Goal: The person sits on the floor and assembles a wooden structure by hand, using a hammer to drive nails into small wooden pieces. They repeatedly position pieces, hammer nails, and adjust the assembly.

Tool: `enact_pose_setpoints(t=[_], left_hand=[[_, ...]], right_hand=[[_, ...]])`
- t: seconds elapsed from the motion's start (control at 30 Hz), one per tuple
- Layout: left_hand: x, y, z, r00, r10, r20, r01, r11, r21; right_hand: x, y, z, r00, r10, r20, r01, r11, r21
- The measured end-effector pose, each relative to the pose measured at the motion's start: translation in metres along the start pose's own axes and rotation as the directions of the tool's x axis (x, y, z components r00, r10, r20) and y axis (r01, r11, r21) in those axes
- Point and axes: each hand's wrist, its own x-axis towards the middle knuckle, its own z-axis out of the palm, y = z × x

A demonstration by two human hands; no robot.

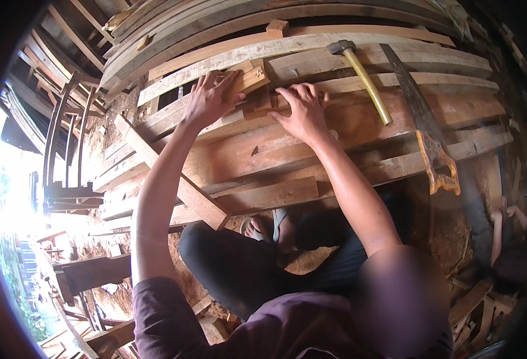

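My left hand [209, 100] is closed on the near left part of a short wooden block [253, 76], which lies slanted over the planks and has a rough patch at its right end. My right hand [304, 113] rests just to the right, fingers apart and slightly bent, holding nothing. Its thumb comes close to a smaller reddish-brown wood piece [259, 110] below the block. Right of that hand lies a hammer [366, 84] with a dark head and yellow handle. Farther right, a handsaw [416, 105] with an orange-brown handle lies across the planks.
Long planks [239, 161] form the uneven work surface. A loose board [173, 176] crosses them at the left, its end near my knee. A small wood cube [277, 28] sits at the back. Another person's arms [506, 230] show at the lower right.
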Motion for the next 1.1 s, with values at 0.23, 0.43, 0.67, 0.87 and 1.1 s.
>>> enact_pose_setpoints(t=[0.23,0.43,0.67,0.87,1.1], left_hand=[[0.000,-0.016,0.025,0.999,-0.013,0.037,0.011,0.998,0.068],[-0.002,-0.013,0.020,0.999,0.009,0.036,-0.012,0.996,0.092],[-0.005,-0.008,0.003,0.984,-0.115,0.134,0.128,0.988,-0.090],[-0.013,-0.007,-0.007,0.966,-0.193,0.172,0.187,0.981,0.049],[-0.029,-0.009,-0.002,0.961,-0.263,0.083,0.269,0.960,-0.075]], right_hand=[[-0.002,-0.005,0.008,0.996,-0.065,-0.061,0.060,0.996,-0.066],[-0.005,-0.021,0.021,0.987,-0.094,-0.130,0.069,0.980,-0.185],[0.010,-0.031,0.006,0.998,0.043,0.054,-0.029,0.972,-0.235],[0.023,-0.049,-0.004,0.973,0.169,0.155,-0.104,0.927,-0.361],[0.038,-0.061,0.013,0.975,0.182,0.130,-0.137,0.945,-0.297]])
